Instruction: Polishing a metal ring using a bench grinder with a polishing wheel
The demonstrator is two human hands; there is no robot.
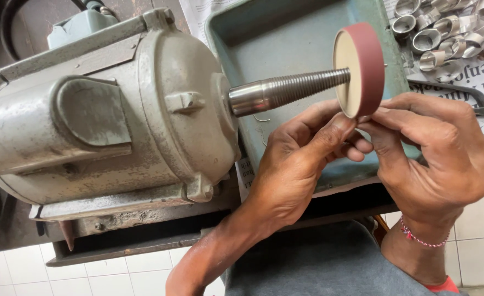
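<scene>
A grey electric motor (99, 109) lies at the left with a tapered threaded spindle (286, 90) sticking out to the right. A round wheel with a red abrasive rim (365, 60) sits on the spindle's tip. My left hand (297, 159) and my right hand (434, 153) meet just under the wheel's lower edge, fingertips pinched together against it. Whatever small piece they pinch is hidden by the fingers. A red and white string bracelet (420, 238) circles my right wrist.
A teal metal tray (286, 33) lies under the spindle. Several shiny metal rings (445, 27) are piled on newspaper at the top right. A dark metal tool (461, 96) lies by the tray's right edge. White floor tiles (88, 274) show below; grey cloth (319, 263) covers my lap.
</scene>
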